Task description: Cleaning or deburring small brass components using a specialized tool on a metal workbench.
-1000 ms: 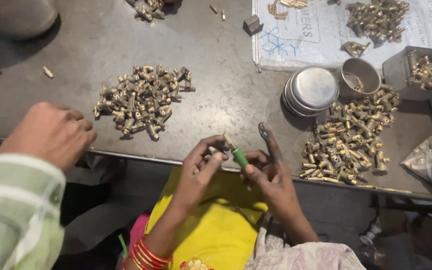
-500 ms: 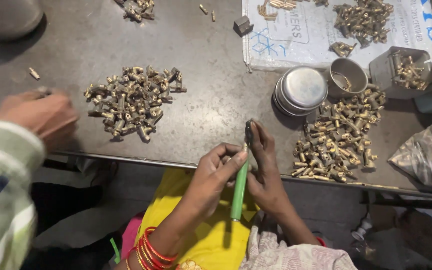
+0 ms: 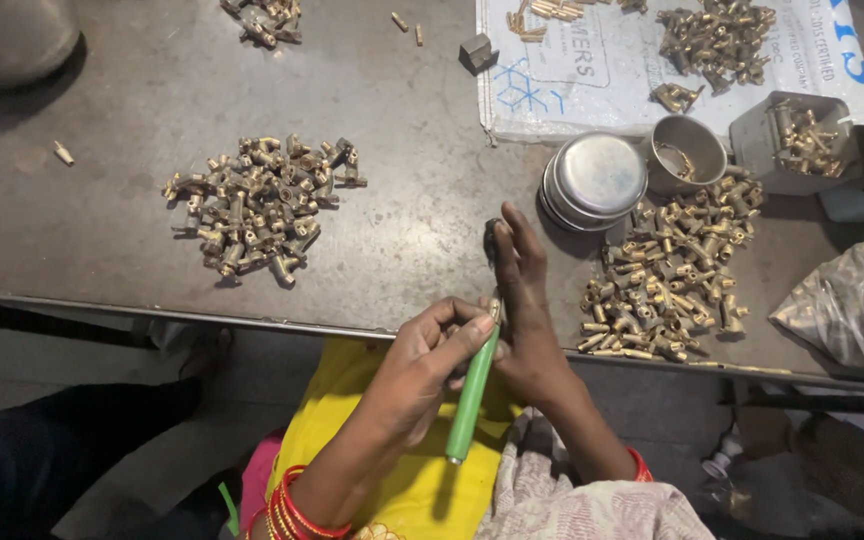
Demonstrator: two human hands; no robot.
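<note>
Looking down from my head camera, my left hand [image 3: 422, 365] is closed around a slim green plastic-handled tool [image 3: 472, 395], thumb laid along the handle, which slants down over my yellow lap. Its upper end meets my right hand [image 3: 522, 310] at the near edge of the dark grey metal table [image 3: 402, 230]. My right hand's lower fingers curl in beside the tool's tip, while its upper fingers stretch out flat over the table edge. I cannot tell what those curled fingers pinch: anything there is hidden between my two hands, and the tool's working tip is covered too.

Right of the tool, on the table, lies a heap of small brass fittings [image 3: 667, 280]. Beyond that heap stands a stack of round steel lids [image 3: 592, 180] and a small steel cup [image 3: 687, 150]. Left of the tool, well apart, lies a second pile of brass fittings [image 3: 257, 205]. The white printed sack [image 3: 602, 70] beyond the lids is cut off by the top edge.
</note>
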